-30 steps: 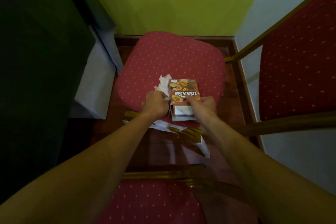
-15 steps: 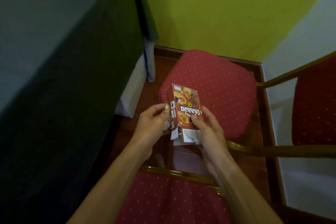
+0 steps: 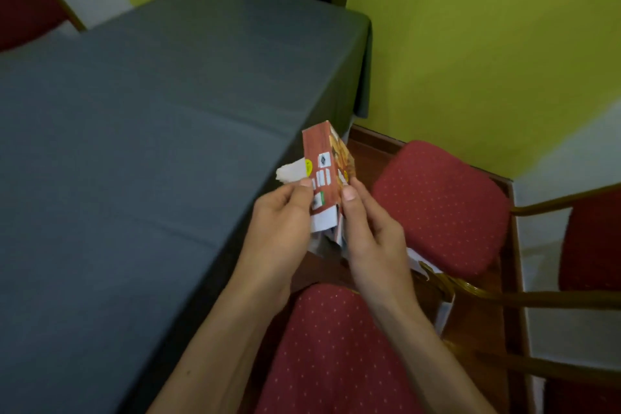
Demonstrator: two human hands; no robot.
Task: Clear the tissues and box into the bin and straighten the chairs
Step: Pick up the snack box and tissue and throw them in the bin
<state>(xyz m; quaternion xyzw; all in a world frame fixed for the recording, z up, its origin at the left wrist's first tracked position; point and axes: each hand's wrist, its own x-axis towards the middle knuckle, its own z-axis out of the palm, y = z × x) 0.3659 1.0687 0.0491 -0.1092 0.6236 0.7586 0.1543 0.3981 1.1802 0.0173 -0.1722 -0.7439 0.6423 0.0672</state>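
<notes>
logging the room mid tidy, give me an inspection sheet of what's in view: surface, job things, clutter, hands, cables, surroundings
surface: table under a grey cloth, left of the hands
job's things: snack box held upright in the air; white tissue bunched behind it; far chair seat, near chair seat and right chair back, all red; bin not in view
clutter: white scraps, perhaps tissue, low by the gold chair frame
grippers: left hand pinches the box and tissue together; right hand grips the box's other side
cables: nothing seen
surroundings: yellow-green wall, wooden floor
</notes>
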